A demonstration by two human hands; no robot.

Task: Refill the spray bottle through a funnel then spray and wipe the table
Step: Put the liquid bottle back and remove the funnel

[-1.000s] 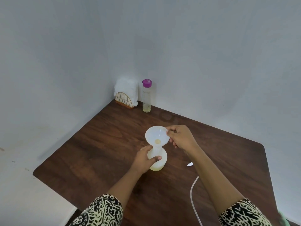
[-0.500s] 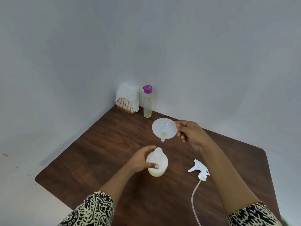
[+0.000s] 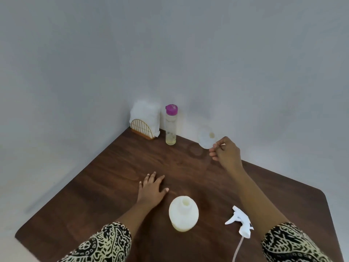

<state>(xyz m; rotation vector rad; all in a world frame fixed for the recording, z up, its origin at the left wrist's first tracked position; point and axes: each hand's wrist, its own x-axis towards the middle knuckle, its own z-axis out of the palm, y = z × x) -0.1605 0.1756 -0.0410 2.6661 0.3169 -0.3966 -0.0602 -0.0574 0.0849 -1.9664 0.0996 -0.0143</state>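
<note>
One white spray bottle (image 3: 183,214) stands upright on the dark wooden table (image 3: 94,186) with its neck uncapped and open. It sits just to the right of the left hand (image 3: 152,188) and a little nearer the person, with a strip of bare wood between it and the thumb. That hand lies palm down on the table, fingers straight and slightly spread, gripping nothing.

Beyond the bottle, the right hand (image 3: 225,152) is raised above the table's far edge. It pinches the rim of the translucent funnel (image 3: 206,137) between thumb and fingertips. The funnel is in the air on the far side of that hand, blurred, its wide mouth turned toward the camera and a yellowish spot at its centre. A faint dark ring (image 3: 196,150) shows on the wood just left of the right hand.

To the right of the spray bottle, partly under the right forearm, the white trigger head (image 3: 240,223) lies on its side on the table, apart from the bottle. Its thin tube (image 3: 238,248) trails toward the person.

Well past the left hand, in the corner where the table meets the grey wall (image 3: 170,44), a clear bottle (image 3: 171,125) with a purple cap stands upright with a little yellowish liquid at its bottom. Just left of it is a gold wire napkin holder (image 3: 143,128) packed with white napkins (image 3: 146,114).

Black-and-cream patterned sleeves (image 3: 105,244) cover both arms from the elbow back.
</note>
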